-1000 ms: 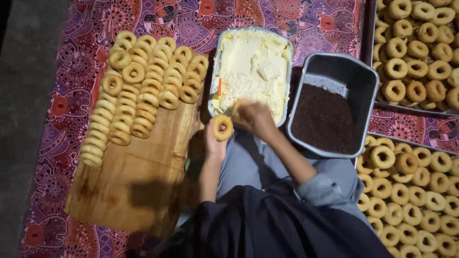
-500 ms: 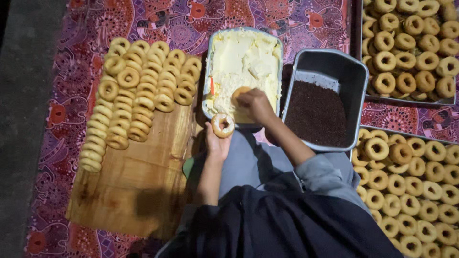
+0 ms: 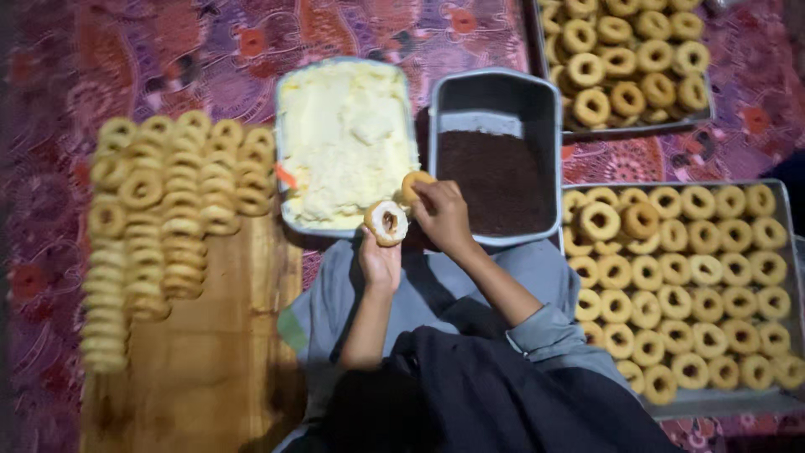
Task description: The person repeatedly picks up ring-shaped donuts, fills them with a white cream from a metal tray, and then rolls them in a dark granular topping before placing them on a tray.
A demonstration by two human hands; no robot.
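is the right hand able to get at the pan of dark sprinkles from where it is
Probably yes: the right hand holds a ring piece beside the sprinkle pan, whose top is open with nothing across it.

A big patterned cloth [image 3: 176, 59] in purple, red and pink covers the floor. A brown wooden board [image 3: 210, 369] lies on the cloth, at its lower left. Left of the board, past the cloth's edge, a thin strip of dark grey floor [image 3: 7, 252] shows. The light is dim, and the corners of the cloth look dark. No walls or windows show.
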